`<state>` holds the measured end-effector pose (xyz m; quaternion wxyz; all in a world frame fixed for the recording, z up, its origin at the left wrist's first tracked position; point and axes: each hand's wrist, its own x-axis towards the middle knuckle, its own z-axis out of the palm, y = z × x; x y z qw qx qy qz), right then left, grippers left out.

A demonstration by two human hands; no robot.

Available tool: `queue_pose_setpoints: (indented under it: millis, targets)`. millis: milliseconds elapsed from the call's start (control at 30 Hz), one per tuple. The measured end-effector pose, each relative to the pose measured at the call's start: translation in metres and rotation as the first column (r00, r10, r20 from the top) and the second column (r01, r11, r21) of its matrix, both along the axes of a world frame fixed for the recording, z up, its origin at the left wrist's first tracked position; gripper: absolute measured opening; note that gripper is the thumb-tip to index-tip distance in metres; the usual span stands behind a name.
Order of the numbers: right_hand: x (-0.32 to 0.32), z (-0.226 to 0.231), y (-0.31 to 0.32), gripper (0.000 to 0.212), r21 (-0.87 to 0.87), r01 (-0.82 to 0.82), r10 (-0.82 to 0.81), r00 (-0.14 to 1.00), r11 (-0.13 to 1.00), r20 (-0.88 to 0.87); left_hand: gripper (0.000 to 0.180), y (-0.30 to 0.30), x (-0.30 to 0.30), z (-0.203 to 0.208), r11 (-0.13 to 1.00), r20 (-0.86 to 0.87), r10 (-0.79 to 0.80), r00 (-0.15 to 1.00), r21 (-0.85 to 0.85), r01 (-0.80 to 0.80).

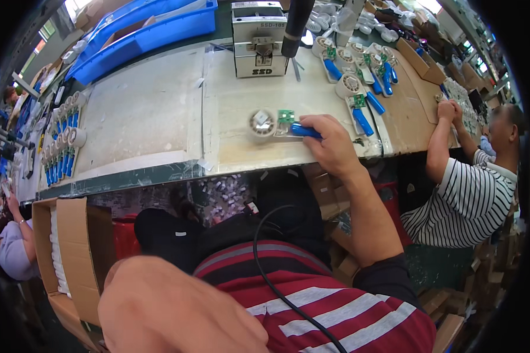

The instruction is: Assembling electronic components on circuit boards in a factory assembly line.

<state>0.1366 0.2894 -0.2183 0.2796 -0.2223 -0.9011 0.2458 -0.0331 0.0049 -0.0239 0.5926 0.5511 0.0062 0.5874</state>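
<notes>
On the worktop lies a small handheld fan assembly: a white round fan head [261, 123], a green circuit board [286, 116] and a blue cylindrical battery [306, 130] in the white handle shell. My right hand [334, 147] pinches the battery end between thumb and fingers. The fan head looks blurred. Very near the camera at the lower left is my left hand [171, 306], over my lap and away from the worktop. Its fingers are hidden, so whether it holds anything does not show.
Several similar fan assemblies [359, 103] lie right of centre, others [62, 147] at the far left. A silver boxy machine [259, 53] stands at the back, beside a dark hanging tool [297, 29]. Blue bin [147, 44] back left; cardboard box [76, 247] lower left. A co-worker [471, 188] sits right.
</notes>
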Motion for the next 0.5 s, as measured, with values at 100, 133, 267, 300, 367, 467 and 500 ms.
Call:
queue_pose_setpoints:
  millis: [100,133,267,300,367,467,500]
  targets:
    - [-0.01,0.0,-0.002,0.031,0.033,-0.117,0.118,0.992,0.993,-0.034,0.007,0.007,-0.005,-0.046,0.979,-0.024,0.204,0.979,-0.014,-0.205]
    - [-0.012,0.0,-0.003,0.032,0.065,-0.115,0.117,0.993,0.991,-0.03,0.013,0.017,-0.025,-0.053,0.862,-0.403,0.501,0.766,0.158,-0.481]
    - [-0.019,0.005,-0.005,0.031,0.037,-0.161,0.162,0.987,0.986,-0.025,0.06,0.084,-0.058,-0.132,0.313,-0.67,0.71,-0.215,0.574,-0.757]
    - [-0.02,0.006,-0.004,0.03,0.042,-0.18,0.181,0.983,0.983,-0.016,0.062,0.096,-0.063,-0.146,0.283,-0.655,0.701,-0.282,0.619,-0.733]
    - [-0.019,0.01,-0.002,0.029,0.042,-0.198,0.199,0.98,0.979,-0.004,0.062,0.116,-0.063,-0.164,0.359,-0.74,0.626,-0.245,0.553,-0.752]
    - [-0.016,0.013,0.007,0.028,0.03,-0.254,0.251,0.964,0.967,0.089,0.059,0.13,-0.065,-0.173,0.465,-0.856,0.484,-0.181,0.427,-0.775]
    - [-0.014,0.012,0.01,0.027,0.047,-0.261,0.258,0.964,0.964,0.059,0.056,0.134,-0.065,-0.173,0.496,-0.891,0.426,-0.161,0.378,-0.782]
